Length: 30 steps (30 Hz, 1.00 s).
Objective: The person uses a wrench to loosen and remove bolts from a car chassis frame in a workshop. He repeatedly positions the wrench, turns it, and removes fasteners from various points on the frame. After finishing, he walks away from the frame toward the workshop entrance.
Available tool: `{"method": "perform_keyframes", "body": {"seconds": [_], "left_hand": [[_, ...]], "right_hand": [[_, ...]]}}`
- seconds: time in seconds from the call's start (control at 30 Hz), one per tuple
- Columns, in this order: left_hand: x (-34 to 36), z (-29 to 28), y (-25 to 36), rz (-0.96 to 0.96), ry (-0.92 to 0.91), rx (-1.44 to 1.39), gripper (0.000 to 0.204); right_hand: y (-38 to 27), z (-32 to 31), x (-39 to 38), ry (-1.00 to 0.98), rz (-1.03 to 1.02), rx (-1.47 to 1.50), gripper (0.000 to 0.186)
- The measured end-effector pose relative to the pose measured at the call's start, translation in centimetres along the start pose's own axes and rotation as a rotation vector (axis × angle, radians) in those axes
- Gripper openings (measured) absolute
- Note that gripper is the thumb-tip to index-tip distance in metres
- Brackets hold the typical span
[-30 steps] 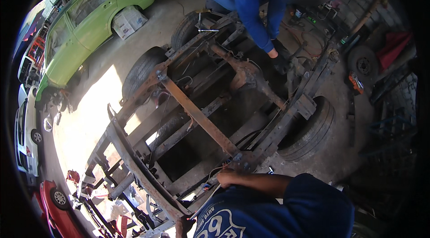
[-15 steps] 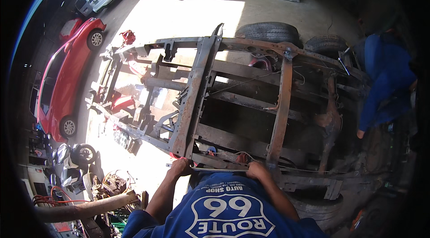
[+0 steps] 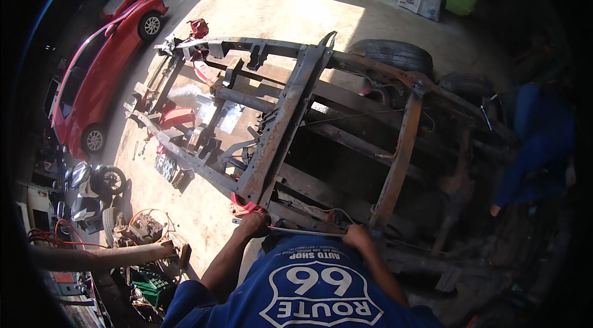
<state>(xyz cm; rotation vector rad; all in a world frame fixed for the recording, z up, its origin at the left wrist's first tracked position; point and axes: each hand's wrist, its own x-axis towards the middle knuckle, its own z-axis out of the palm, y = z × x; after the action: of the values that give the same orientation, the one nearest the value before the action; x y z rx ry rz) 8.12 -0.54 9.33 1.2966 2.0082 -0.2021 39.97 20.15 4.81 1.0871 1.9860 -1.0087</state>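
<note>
Thin rod (image 3: 302, 231): probably light, kinda springy; grab it two-handed, spread apart
Left hand (image 3: 253, 225): fingers wrapped round it
Right hand (image 3: 356, 236): shadowy, can't tell its grip

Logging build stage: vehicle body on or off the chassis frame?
Off: the chassis frame shows bare rails and crossmembers, open gaps between.

Harsh sun on floor (image 3: 302, 13), R side v. dim, fisheye-warped edges.
</note>
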Motion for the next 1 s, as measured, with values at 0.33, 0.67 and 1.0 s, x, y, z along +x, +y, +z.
{"method": "perform_keyframes", "body": {"seconds": [0.33, 0.67, 1.0], "left_hand": [[-0.5, 0.0, 0.5, 0.07, 0.055, 0.049, 0.026], [0.3, 0.5, -1.6, 0.228, 0.038, -0.033, 0.024], [5.0, -3.1, -5.0, 0.477, -0.09, -0.194, 0.025]], "right_hand": [[-0.4, -0.7, -2.6, 0.079, 0.005, 0.175, 0.046], [-0.6, 0.2, -2.7, 0.121, 0.007, 0.153, 0.057], [-1.1, 2.6, -1.9, 0.209, 0.123, 0.192, 0.054]]}}
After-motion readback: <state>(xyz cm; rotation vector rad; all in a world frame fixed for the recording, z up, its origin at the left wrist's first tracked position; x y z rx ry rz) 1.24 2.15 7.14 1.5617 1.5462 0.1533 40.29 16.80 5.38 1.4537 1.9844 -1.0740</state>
